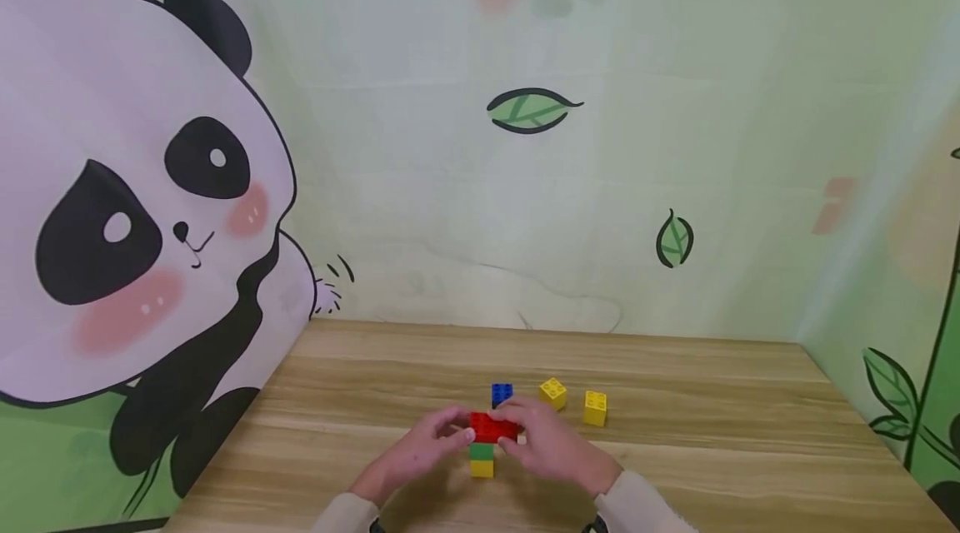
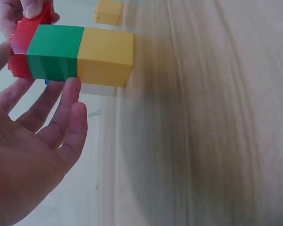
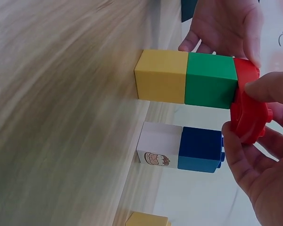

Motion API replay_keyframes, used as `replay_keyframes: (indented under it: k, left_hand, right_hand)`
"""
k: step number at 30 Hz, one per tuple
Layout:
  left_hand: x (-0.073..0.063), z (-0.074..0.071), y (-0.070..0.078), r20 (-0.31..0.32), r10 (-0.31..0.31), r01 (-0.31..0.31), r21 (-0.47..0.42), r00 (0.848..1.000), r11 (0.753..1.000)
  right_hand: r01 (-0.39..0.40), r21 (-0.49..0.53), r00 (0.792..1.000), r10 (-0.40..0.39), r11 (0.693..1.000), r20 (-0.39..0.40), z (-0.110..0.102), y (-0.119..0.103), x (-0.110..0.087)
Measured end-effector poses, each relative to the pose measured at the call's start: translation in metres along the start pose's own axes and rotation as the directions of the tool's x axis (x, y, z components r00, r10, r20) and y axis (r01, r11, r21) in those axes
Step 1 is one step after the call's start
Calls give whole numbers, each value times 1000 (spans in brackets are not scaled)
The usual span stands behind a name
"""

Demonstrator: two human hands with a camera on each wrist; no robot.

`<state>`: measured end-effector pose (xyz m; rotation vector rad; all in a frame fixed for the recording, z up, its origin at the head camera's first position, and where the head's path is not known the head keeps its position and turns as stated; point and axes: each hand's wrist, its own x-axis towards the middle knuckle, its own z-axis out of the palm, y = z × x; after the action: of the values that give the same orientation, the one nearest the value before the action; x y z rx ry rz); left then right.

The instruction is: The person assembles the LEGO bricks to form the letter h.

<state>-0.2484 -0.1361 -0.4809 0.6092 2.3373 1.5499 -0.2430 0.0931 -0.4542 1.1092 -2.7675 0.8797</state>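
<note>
Sleeves (image 1: 641,504) enter at the bottom edge. At lower centre, a yellow brick (image 1: 482,469) carries a green brick (image 1: 482,452), seemingly as base for the red brick (image 1: 489,428) on top, whose right end overhangs. The right hand (image 1: 553,443) pinches that end between thumb and fingers, probably because nothing supports it there; the left hand (image 1: 427,443), fingers loosely extended, touches the left end, as if steadying the stack. Just behind, a blue brick (image 1: 502,392) tops a white brick (image 3: 160,141); right of centre, two loose yellow blocks (image 1: 595,410) sit apart, before the panda-printed wall (image 1: 420,183).
</note>
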Motion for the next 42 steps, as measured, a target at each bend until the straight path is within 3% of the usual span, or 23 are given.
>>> replay_keyframes:
  k: [15,25,31,35,42]
  left_hand:
    - [-3,4,-4,-21,96,-95,63,995,993]
    - [-1,6,0,-38,77,-71,152,996,986]
    - [-1,4,-3,-45,81,-73,148,996,986]
    - [-2,2,-5,-51,76,-68,150,996,986]
    - [-3,-1,-5,-60,72,-61,171,996,983]
  right_hand:
    - [9,-20,1000,-9,1000,-14,0,-1,0]
    - [6,-23,1000,-6,1000,-2,-1,0,-1]
    - [15,-65,1000,-15,998,-2,1,1,-1]
    - [-22,-11,999,21,1000,-38,1,4,-4]
    - [-47,148,980,75,988,-187,-6,15,-1]
